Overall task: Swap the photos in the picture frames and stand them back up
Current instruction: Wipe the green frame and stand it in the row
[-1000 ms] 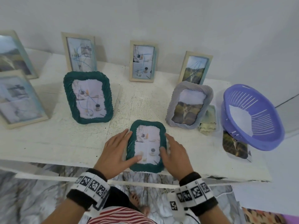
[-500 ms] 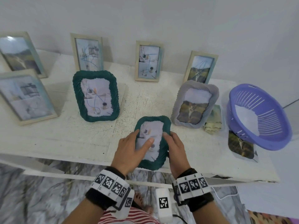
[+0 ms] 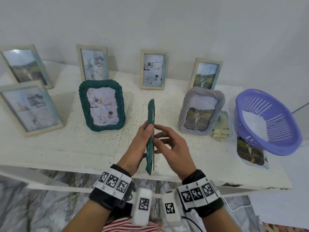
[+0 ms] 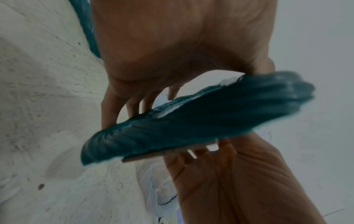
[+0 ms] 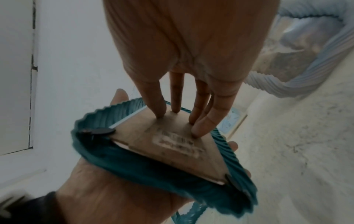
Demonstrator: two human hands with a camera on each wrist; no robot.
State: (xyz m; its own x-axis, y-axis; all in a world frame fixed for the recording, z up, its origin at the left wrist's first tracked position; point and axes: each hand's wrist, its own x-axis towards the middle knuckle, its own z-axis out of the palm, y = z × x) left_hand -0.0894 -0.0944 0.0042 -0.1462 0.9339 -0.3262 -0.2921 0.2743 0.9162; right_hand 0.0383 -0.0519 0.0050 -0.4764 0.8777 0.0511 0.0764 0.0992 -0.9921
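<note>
A small teal ribbed picture frame [image 3: 151, 136] is lifted off the white table [image 3: 66, 148] and stands edge-on, its front facing left. My left hand [image 3: 142, 141] grips it, thumb over the upper edge and palm against the front. My right hand [image 3: 161, 142] rests on the other side, its straight fingertips [image 5: 199, 128] pressing the brown cardboard back [image 5: 172, 145]. Dark turn clips [image 5: 102, 131] sit at the back's corners. In the left wrist view the frame [image 4: 191, 124] lies between both hands. Its photo is hidden.
A larger teal frame [image 3: 102, 107] stands to the left and a grey frame [image 3: 200, 111] to the right. Several wooden frames line the wall. A purple basket [image 3: 267, 121], a loose photo [image 3: 250, 153] and a folded cloth [image 3: 220, 126] lie at the right.
The small teal frame lay flat on the table under both hands. It has been lifted and turned on edge, and the right fingers moved onto its back.
</note>
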